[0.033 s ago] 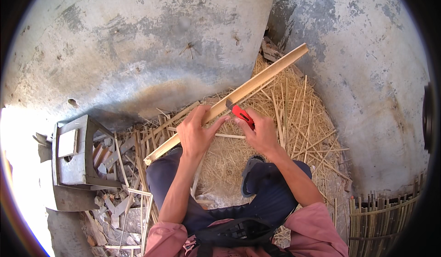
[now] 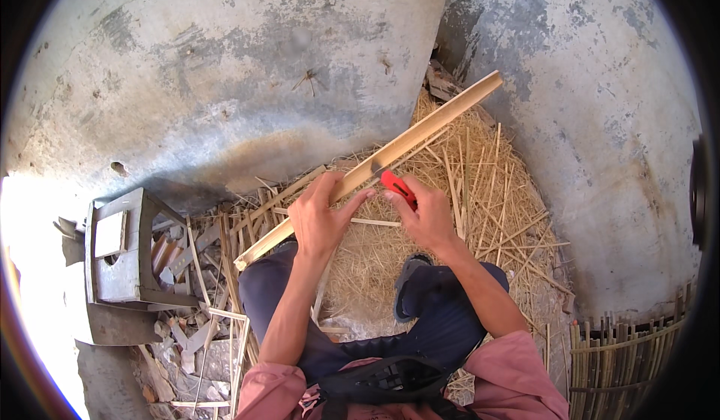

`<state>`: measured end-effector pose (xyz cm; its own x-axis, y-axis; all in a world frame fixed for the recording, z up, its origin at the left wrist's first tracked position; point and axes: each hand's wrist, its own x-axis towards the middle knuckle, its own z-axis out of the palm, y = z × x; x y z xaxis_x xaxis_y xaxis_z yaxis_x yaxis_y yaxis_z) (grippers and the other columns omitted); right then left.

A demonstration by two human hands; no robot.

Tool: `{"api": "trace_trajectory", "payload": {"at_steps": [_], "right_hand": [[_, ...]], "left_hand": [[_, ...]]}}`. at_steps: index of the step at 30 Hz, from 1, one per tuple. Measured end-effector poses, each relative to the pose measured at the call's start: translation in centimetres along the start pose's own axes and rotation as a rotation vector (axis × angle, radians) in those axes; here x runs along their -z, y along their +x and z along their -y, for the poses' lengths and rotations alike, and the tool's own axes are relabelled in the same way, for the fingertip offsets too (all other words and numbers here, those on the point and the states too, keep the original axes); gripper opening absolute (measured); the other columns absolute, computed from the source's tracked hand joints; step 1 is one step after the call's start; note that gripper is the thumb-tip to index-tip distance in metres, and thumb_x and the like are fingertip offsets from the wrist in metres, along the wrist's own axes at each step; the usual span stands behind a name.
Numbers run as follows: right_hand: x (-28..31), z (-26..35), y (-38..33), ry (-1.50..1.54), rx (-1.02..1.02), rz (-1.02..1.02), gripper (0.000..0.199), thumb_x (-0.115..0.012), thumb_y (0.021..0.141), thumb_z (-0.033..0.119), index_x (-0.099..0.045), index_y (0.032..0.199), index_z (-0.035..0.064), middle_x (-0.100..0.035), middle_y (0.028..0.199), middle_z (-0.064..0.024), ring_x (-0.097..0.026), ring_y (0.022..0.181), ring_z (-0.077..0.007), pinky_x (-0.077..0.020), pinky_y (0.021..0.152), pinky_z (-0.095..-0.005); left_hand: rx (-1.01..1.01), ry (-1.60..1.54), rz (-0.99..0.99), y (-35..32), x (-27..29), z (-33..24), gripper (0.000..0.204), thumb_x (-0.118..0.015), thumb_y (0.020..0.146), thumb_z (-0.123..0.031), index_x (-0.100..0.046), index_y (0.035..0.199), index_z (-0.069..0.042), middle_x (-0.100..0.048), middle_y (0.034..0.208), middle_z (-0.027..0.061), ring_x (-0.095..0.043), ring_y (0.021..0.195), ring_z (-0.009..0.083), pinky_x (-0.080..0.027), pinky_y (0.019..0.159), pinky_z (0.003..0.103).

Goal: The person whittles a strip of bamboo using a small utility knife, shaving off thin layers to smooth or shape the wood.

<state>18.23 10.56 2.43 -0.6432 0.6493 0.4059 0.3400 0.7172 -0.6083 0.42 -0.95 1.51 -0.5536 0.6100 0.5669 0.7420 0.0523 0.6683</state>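
**Knife on a bamboo slat, hands unmoved**

Nothing has shifted since the earlier frame: slat, knife and both hands sit where they were.

The concrete wall (image 2: 225, 67) fills the upper half of the view, stained and patched, and bends with the lens toward the rim. A second wall face (image 2: 600, 120) meets it at a corner on the right. Below them, a heap of straw-like bamboo shavings (image 2: 487, 195) covers the floor in that corner.

The long bamboo slat (image 2: 420, 135) runs on a slant from near the person's left knee up to the right, its far end reaching toward the corner. Its lower end lies over the dark trouser leg; its middle is hidden by the hands.

At the left stands a grey wooden stool (image 2: 120, 247), partly washed out by glare, with broken wood scraps (image 2: 187, 322) piled beside it. At the lower right a bundle of thin bamboo sticks (image 2: 622, 360) is cut off by the picture's edge.

The left hand (image 2: 319, 221) presses on the slat, fingers spread and bent over its edge, thumb toward the knife. The right hand (image 2: 427, 217) has its fingers closed around a red-handled knife (image 2: 397, 187); only the red handle and a short bit of blade show, the blade meeting the slat's edge. How deep it sits in the bamboo cannot be made out.
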Motion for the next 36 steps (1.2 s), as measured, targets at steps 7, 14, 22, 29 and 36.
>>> {"api": "trace_trajectory", "payload": {"at_steps": [7, 14, 22, 29, 36], "right_hand": [[2.1, -1.4, 1.3, 0.027, -0.084, -0.093, 0.033, -0.073, 0.103, 0.035, -0.068, 0.099, 0.0025, -0.058, 0.063, -0.0133, -0.058, 0.055, -0.0275, -0.0421, 0.055, -0.0405], [5.6, -8.5, 3.0, 0.002, -0.207, -0.345, 0.034, -0.066, 0.108, 0.038, -0.067, 0.102, 0.0048, -0.047, 0.061, 0.0020, -0.043, 0.052, -0.0107, -0.0362, 0.051, -0.0308], [10.3, -14.9, 2.8, 0.772, -0.600, -0.587, 0.037, -0.061, 0.111, 0.043, -0.065, 0.115, 0.0059, -0.044, 0.068, 0.0044, -0.039, 0.048, -0.0052, -0.0331, 0.043, -0.0225], [8.5, -8.3, 3.1, 0.745, -0.482, -0.375, 0.055, -0.062, 0.109, 0.046, -0.063, 0.139, 0.0004, -0.056, 0.080, 0.0019, -0.040, 0.048, -0.0032, -0.0308, 0.043, -0.0210], [7.1, -7.6, 3.4, 0.692, -0.579, -0.386, 0.053, -0.064, 0.108, 0.052, -0.068, 0.127, 0.0029, -0.062, 0.094, 0.0016, -0.038, 0.047, -0.0023, -0.0284, 0.043, -0.0216]], "left_hand": [[-0.023, 0.064, -0.020, 0.0, 0.5, 0.4, 0.041, -0.095, 0.082, -0.035, -0.077, 0.102, -0.004, -0.078, 0.088, 0.0121, -0.075, 0.073, 0.0254, -0.057, 0.066, 0.036], [-0.037, 0.108, -0.024, 0.2, 1.2, 0.8, 0.040, -0.094, 0.083, -0.037, -0.079, 0.100, -0.004, -0.079, 0.089, 0.0127, -0.077, 0.077, 0.0261, -0.059, 0.069, 0.037], [0.028, 0.121, 0.026, 0.6, 2.7, 2.3, 0.042, -0.094, 0.083, -0.036, -0.081, 0.103, -0.001, -0.081, 0.095, 0.0159, -0.079, 0.085, 0.0334, -0.061, 0.076, 0.040], [-0.109, 0.149, 0.077, 0.4, 2.1, 3.1, 0.035, -0.089, 0.086, -0.035, -0.080, 0.103, -0.005, -0.077, 0.092, 0.0084, -0.072, 0.084, 0.0284, -0.050, 0.086, 0.042], [-0.184, 0.260, 0.108, 0.5, 2.9, 2.8, 0.034, -0.086, 0.088, -0.033, -0.081, 0.110, -0.008, -0.067, 0.092, 0.0051, -0.064, 0.096, 0.0255, -0.038, 0.105, 0.047]]}}
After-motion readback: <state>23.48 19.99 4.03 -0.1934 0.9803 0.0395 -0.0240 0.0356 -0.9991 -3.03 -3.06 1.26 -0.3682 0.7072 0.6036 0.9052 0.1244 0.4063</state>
